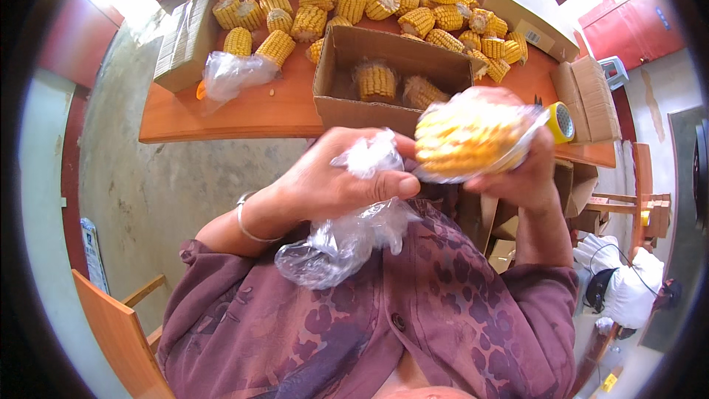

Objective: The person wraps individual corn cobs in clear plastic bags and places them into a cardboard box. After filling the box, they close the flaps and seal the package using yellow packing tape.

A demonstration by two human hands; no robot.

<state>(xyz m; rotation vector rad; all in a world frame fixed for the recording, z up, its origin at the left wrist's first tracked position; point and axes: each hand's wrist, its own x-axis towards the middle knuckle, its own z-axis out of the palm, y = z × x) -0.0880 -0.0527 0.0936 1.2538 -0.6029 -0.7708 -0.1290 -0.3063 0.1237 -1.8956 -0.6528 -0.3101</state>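
My right hand [532, 160] grips a piece of corn cob [471, 136] with clear plastic film around it, held above the near side of an open cardboard box [376, 116]. Bunched clear plastic bags [338, 249] are clasped in my left hand [343, 172], with part sticking up between thumb and fingers and the rest hanging below. The left fingertips come close to the cob; whether they touch it I cannot tell. Inside the box lie a wrapped cob piece [375, 82] and another wrapped piece [424, 93]. Motion blurs the held cob and the right hand.
Many cut corn cobs [382, 3] cover the far part of the wooden table [221, 122]. Plastic bags [235, 75] lie at its left beside a closed carton [185, 41]. A yellow tape roll [560, 122] and cardboard [587, 100] stand at right. A wooden chair [116, 332] is lower left.
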